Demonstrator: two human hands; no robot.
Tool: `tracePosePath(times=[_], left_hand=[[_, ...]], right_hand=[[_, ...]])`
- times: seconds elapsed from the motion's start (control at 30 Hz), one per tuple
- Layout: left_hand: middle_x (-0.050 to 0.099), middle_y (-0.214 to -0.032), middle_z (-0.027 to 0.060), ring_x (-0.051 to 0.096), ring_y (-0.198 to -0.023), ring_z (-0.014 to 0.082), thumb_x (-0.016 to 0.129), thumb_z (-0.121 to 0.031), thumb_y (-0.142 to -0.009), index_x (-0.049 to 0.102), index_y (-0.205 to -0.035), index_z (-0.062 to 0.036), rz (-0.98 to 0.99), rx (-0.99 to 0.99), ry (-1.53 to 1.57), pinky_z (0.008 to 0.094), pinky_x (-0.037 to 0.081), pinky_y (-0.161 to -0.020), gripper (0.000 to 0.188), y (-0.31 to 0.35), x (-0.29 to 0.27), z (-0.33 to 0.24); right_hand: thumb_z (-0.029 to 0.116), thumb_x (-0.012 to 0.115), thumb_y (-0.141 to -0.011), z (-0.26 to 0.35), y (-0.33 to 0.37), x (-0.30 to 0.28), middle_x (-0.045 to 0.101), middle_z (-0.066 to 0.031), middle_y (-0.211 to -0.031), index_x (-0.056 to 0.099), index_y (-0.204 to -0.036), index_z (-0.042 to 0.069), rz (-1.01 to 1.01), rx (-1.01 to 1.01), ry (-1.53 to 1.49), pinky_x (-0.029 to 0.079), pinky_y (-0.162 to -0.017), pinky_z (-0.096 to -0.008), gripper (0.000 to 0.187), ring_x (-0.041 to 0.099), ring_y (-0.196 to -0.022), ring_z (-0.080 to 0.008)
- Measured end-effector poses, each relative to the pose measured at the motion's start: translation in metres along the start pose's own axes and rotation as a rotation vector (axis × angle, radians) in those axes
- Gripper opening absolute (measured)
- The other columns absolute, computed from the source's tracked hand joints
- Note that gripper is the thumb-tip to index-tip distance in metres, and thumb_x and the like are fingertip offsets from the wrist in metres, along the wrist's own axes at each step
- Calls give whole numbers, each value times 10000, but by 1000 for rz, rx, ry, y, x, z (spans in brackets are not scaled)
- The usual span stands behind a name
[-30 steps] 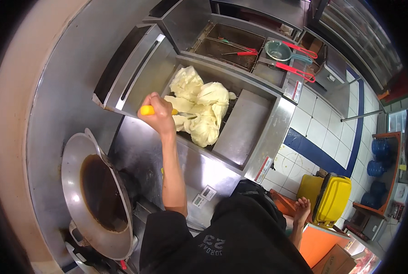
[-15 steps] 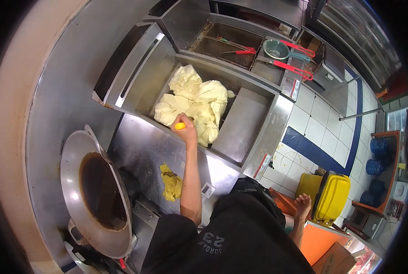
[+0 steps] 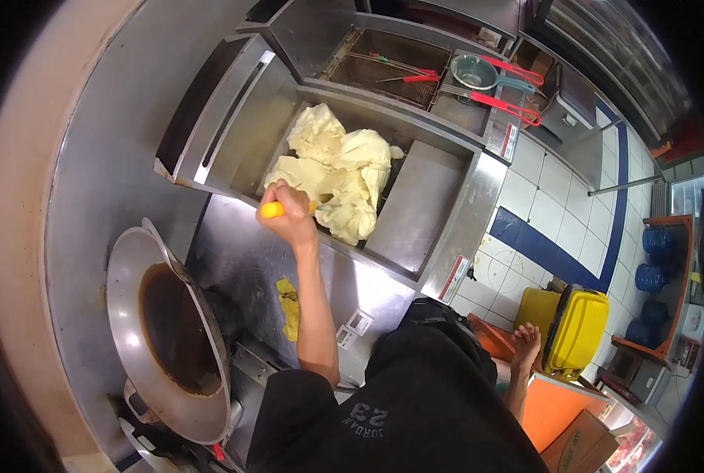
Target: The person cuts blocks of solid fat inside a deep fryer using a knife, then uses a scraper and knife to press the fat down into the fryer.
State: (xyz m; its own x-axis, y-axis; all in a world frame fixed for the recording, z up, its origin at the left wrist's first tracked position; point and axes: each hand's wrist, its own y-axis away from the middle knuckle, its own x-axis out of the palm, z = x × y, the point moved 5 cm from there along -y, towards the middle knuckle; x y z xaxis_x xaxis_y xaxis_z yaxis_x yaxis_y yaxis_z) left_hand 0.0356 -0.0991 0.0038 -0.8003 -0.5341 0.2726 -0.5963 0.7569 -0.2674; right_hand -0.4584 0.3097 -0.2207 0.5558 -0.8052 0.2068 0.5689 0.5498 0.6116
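Observation:
My left hand [image 3: 290, 217] is closed round the yellow handle [image 3: 271, 210] of a tool. The tool's short visible metal part points right, against the pale solid fat [image 3: 344, 177]; its tip is hidden, so its kind cannot be told. Large pale-yellow lumps of this fat fill the left and middle of a steel fryer vat [image 3: 462, 197]. Off to the right, away from the vat, hangs my right hand [image 3: 527, 344], its fingers loosely curled and slightly apart with nothing seen in them.
A large wok [image 3: 127, 315] with dark oil stands at left. On the steel counter lie a yellow cloth [image 3: 289, 307] and small white devices [image 3: 352, 328]. Beyond the vat are fryer baskets [image 3: 399, 55] with red handles and a strainer [image 3: 474, 72]. A yellow bin [image 3: 577, 331] stands at right.
My left hand has moved left and slightly up with the tool, baring some of its metal part. The forearm now covers more of the yellow cloth. The right hand has barely moved.

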Motion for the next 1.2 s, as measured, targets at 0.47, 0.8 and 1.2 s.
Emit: tracePosePath(times=[0.47,0.8,1.2], left_hand=[[346,-533,5,311,-518,80,494,-15,-868,378,-602,-3,49,225,-464,284,256,-464,289,54,-27,101],[380,-516,-30,312,-424,62,507,-89,-908,373,-597,-85,-42,-29,-48,245,270,-394,339,16,-38,39],[357,-508,-21,309,-423,67,497,-77,-888,369,-602,-73,-184,322,-29,242,258,-404,313,-68,-45,-41]], right_hand=[[430,503,-967,-3,-6,0,622,-30,-923,601,-1069,103,-59,-25,18,465,-793,-320,357,579,-847,-165],[423,518,-960,-20,-7,-24,627,-35,-904,615,-1049,105,-180,-13,-50,473,-777,-325,343,579,-831,-172],[420,508,-967,-12,-44,-13,636,-40,-883,620,-1039,86,-21,27,-22,482,-745,-333,359,592,-785,-172]])
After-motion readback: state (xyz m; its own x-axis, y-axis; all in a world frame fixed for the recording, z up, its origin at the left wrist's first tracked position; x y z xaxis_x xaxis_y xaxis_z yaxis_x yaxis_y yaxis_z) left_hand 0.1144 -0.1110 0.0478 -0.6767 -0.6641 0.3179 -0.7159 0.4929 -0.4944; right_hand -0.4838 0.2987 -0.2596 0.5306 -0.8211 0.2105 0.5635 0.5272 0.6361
